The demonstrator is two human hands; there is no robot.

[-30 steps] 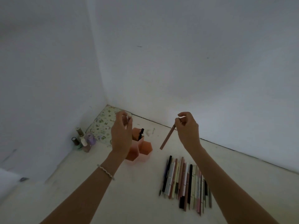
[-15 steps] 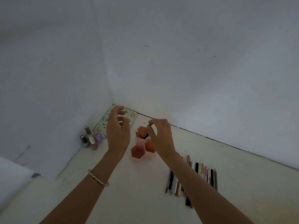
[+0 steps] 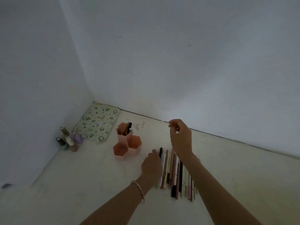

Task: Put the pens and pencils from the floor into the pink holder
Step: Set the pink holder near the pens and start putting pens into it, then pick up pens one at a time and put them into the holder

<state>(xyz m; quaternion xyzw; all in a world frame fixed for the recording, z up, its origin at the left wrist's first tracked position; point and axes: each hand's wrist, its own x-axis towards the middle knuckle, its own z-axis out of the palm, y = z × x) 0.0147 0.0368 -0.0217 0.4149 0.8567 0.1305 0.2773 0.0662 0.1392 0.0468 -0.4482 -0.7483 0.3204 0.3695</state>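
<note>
Left hand [image 3: 151,166] lies knuckles-up on the 9 o'clock edge of the row of pens and pencils [image 3: 177,176] on the floor [image 3: 81,184]. Its fingertips are hidden, so whether its grip has closed on 1 cannot be told. The right hand [image 3: 180,138] hovers over the row's far end, fingers loosely curled, grip empty. The pink holder [image 3: 128,143] stands at 10 o'clock from the row, well apart, with a black pen [image 3: 129,127] and others in its tall rear cell. The step would go best by pinching 1 outer stick near its middle, lifting it without rolling its neighbours, and dropping it in upright. 0.5 seconds earlier both hands were at the holder. 1 second earlier the right held a pinkish pencil, now gone from it.
</note>
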